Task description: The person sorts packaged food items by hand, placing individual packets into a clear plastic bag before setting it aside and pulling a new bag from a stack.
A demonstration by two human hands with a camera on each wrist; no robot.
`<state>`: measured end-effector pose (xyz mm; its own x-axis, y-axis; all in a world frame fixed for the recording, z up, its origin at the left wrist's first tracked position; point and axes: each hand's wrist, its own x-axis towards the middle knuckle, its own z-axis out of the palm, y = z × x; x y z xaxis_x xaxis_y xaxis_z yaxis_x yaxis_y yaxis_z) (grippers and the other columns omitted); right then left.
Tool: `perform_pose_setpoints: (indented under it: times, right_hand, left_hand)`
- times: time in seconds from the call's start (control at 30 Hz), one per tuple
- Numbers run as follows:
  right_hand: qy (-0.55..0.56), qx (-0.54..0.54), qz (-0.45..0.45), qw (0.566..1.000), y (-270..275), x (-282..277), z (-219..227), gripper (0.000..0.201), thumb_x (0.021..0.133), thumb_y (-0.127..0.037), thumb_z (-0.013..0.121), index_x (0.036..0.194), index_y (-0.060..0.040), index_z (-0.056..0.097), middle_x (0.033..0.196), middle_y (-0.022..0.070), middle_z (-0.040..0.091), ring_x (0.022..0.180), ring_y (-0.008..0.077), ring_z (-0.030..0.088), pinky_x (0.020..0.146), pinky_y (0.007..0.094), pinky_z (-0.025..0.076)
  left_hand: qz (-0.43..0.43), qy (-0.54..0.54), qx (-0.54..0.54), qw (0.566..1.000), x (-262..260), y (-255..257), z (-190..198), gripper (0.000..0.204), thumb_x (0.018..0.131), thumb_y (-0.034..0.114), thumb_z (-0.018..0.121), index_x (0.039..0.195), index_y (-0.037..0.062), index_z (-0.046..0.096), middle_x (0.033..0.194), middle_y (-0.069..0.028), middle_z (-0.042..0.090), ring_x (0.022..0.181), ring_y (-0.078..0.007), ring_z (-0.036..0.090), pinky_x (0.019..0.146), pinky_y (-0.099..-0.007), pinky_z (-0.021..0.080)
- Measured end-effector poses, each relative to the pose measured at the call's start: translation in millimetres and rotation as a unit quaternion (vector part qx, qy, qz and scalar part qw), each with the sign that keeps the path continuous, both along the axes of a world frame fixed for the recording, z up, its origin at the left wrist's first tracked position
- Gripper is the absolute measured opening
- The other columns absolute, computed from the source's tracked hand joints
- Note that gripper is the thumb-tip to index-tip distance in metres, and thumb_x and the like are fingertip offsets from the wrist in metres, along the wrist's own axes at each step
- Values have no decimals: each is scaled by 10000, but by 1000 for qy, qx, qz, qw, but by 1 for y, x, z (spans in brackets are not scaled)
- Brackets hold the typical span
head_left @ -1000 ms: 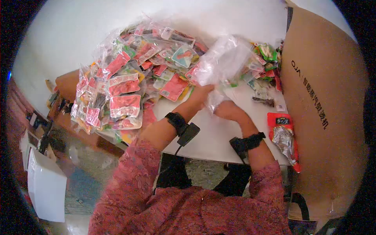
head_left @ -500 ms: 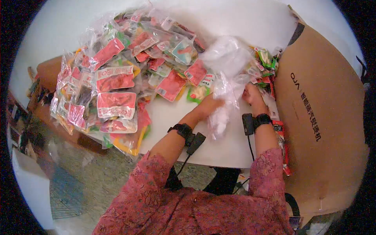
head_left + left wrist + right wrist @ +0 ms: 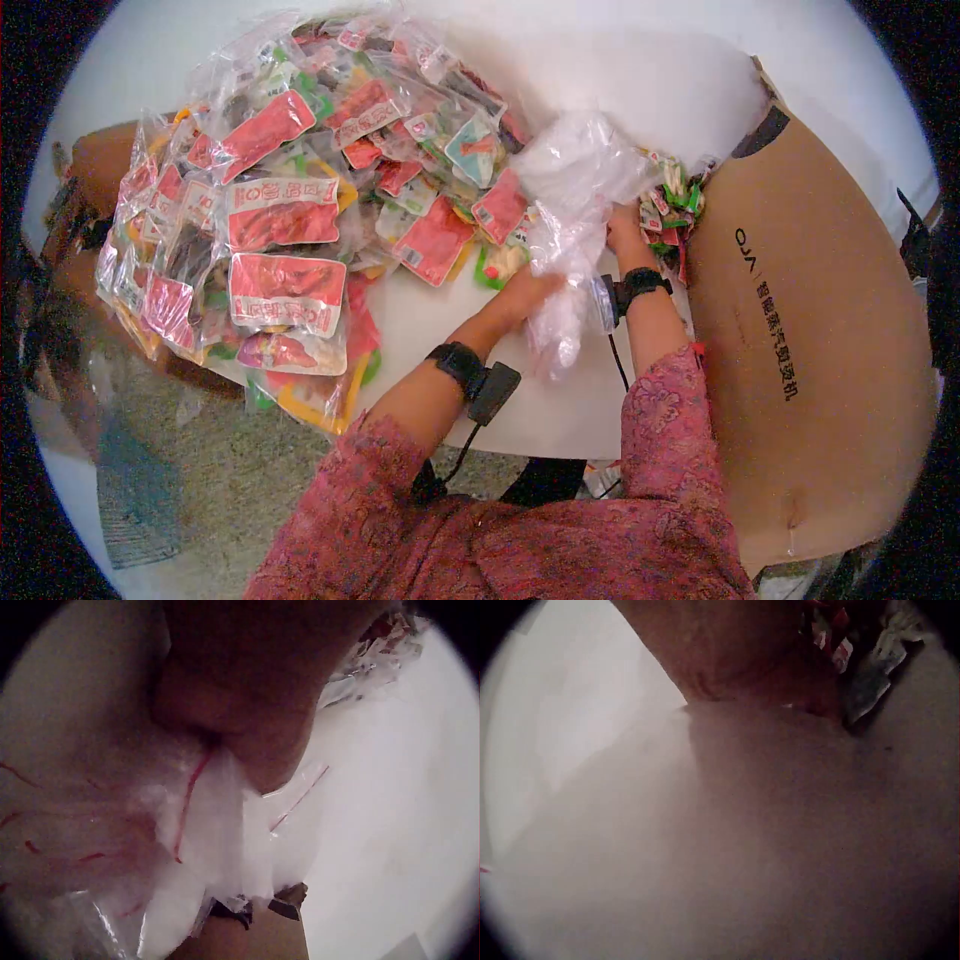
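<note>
A clear plastic bag (image 3: 560, 325) hangs in crumpled folds between my two hands over the white table (image 3: 495, 400). My left hand (image 3: 527, 295) pinches the bag from its left side; in the left wrist view, thin red lines run across the layers of plastic film (image 3: 217, 817) below the fingers. At the bag's upper right edge, my right hand (image 3: 626, 232) grips the film, and the pale sheet (image 3: 705, 825) spreads below that hand in the right wrist view. Its fingertips are largely hidden. Just beyond both hands lies a bunched heap of clear plastic bags (image 3: 580, 155).
A large pile of clear bags filled with red-labelled food packets (image 3: 285, 215) covers the table's left side. Smaller green and red packets (image 3: 672, 200) lie beyond the right hand. A tall brown cardboard box (image 3: 810, 330) stands along the right edge.
Hands that were close together low on the bag have drawn apart; the right moved up and right to the bag's edge. The bag now hangs longer between them, and the head view has shifted.
</note>
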<state>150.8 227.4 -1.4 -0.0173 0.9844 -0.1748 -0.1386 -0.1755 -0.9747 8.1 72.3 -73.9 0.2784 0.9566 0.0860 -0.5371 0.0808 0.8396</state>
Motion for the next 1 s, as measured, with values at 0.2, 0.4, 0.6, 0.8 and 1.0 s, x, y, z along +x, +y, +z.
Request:
perform_pose_setpoints:
  times: [0.2, 0.4, 0.6, 0.8, 1.0]
  right_hand:
    - [-468, 337, -14, 817, 33, -10, -4, 490, 686, -315, 648, 1056, -57, 459, 886, 90, 554, 763, 204, 544, 671, 340, 459]
    - [-174, 281, 171, 928, 66, -13, -26, 516, 658, -300, 644, 1057, -18, 477, 919, 104, 572, 774, 199, 562, 707, 294, 450]
    - [-585, 240, -126, 765, 45, -16, 6, 700, 632, -338, 641, 1162, 31, 370, 1104, 217, 475, 967, 306, 498, 831, 357, 401]
    - [-513, 312, -309, 738, 79, -53, -18, 755, 616, -387, 673, 1132, 72, 369, 1089, 236, 470, 978, 329, 480, 836, 365, 393]
    - [-251, 147, -45, 956, 82, -49, 4, 737, 610, -432, 693, 1095, 61, 441, 923, 161, 563, 783, 250, 560, 668, 320, 455]
  left_hand:
    - [-14, -14, -2, 1000, -1, 3, -2, 389, 771, 122, 500, 1129, -4, 413, 971, -89, 539, 827, -197, 551, 735, -334, 456]
    - [20, -41, -21, 999, -2, 5, 0, 377, 776, 114, 501, 1124, -1, 415, 966, -87, 541, 823, -192, 552, 736, -330, 458]
    - [27, -19, 9, 999, 3, 15, -14, 356, 789, 120, 491, 1117, 5, 414, 955, -80, 535, 841, -194, 542, 744, -320, 453]
    - [66, -104, -37, 992, 1, 8, -2, 380, 792, 120, 494, 1144, 32, 381, 984, -79, 516, 868, -191, 531, 741, -336, 459]
    - [87, -103, -97, 986, 1, 16, -11, 410, 796, 130, 499, 1168, 34, 356, 996, -82, 503, 874, -197, 525, 736, -337, 462]
